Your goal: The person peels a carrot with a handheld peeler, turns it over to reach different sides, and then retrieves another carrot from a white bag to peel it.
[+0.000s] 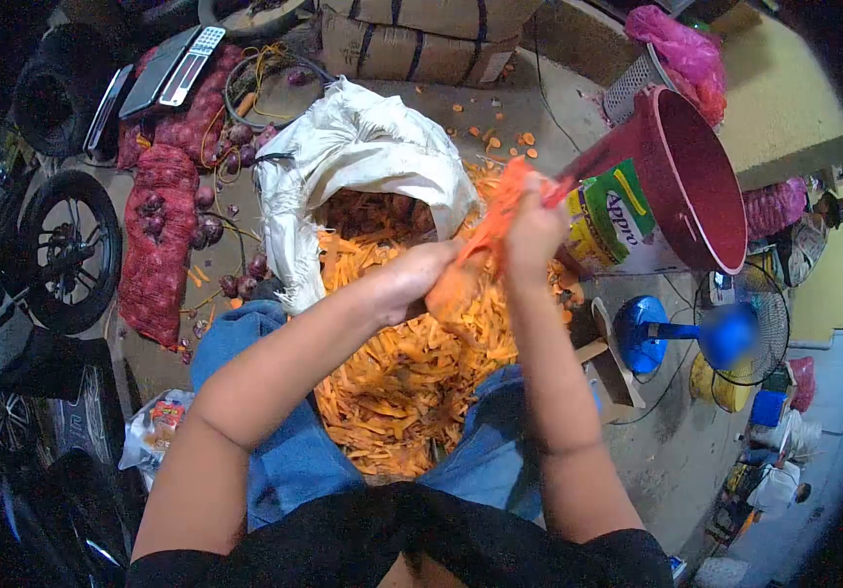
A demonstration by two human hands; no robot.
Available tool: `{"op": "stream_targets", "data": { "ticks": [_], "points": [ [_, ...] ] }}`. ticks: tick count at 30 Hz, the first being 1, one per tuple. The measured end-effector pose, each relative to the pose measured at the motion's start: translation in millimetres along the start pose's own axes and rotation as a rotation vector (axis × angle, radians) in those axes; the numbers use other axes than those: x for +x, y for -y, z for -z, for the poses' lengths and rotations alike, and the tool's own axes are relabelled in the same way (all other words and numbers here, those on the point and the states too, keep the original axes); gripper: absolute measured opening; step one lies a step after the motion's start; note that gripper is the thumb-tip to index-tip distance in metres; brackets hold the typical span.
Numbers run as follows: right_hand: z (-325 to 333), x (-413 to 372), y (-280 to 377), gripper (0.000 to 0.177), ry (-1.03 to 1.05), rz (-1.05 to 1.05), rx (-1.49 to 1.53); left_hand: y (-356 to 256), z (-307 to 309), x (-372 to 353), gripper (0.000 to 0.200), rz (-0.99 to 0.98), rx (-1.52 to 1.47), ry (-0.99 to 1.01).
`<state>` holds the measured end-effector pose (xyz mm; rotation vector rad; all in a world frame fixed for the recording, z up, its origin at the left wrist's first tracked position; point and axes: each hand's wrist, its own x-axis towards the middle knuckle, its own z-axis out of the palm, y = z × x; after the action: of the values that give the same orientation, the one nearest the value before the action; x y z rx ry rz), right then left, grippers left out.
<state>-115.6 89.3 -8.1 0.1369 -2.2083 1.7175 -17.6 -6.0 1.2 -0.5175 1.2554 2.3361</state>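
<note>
Between my two hands an orange bag (488, 240), thin and crumpled like plastic or netting, is stretched and slightly blurred. My right hand (537, 233) is closed round its upper part. My left hand (417, 279) is closed on its lower left side, with the fingers partly hidden. What the bag contains, if anything, I cannot make out. Beneath both hands a large heap of orange carrot peelings (392, 392) lies between my legs. A white woven sack (289, 211) stands open just beyond, its mouth facing the heap, with more peelings inside.
Right of my hands a maroon bucket (662, 147) leans on its side. A blue fan (642, 333) and a cardboard box (618, 382) are at the right. Red net sacks of onions (159, 274) and loose onions (208, 230) lie left, near a scale (172, 73) and a motorbike wheel (59, 250).
</note>
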Motion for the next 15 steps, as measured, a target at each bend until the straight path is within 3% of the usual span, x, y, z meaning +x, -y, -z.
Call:
{"op": "stream_targets", "data": {
  "ticks": [1, 4, 6, 7, 10, 12, 15],
  "points": [
    [6.9, 21.6, -21.1, 0.021, -0.074, -0.079, -0.106, -6.9, -11.7, -12.8, 0.033, 0.051, -0.055, 0.005],
    [22.1, 39.6, -11.9, 0.020, -0.190, -0.210, -0.017, -2.5, -11.6, -14.2, 0.033, 0.085, -0.081, 0.048],
    [24.6, 30.2, 13.3, 0.019, -0.007, -0.414, 0.098, -4.8, -4.3, -5.7, 0.033, 0.113, -0.150, 0.000],
    [12.4, 21.1, 12.7, 0.018, 0.005, -0.212, 0.275, -5.6, 2.0, 0.0, 0.033, 0.085, -0.182, -0.008],
    [0.7, -21.6, 36.4, 0.018, 0.125, -0.088, 0.203, -7.5, 7.4, 1.6, 0.036, 0.067, -0.227, 0.033],
    [-0.5, -30.6, 44.9, 0.018, 0.218, 0.072, 0.026, -5.5, 2.0, 0.8, 0.034, -0.058, -0.037, -0.100],
    [-3.0, 0.2, 6.9, 0.020, 0.009, -0.044, 0.043, 1.9, -4.4, -6.3, 0.034, -0.085, 0.104, -0.069]
  ]
}}
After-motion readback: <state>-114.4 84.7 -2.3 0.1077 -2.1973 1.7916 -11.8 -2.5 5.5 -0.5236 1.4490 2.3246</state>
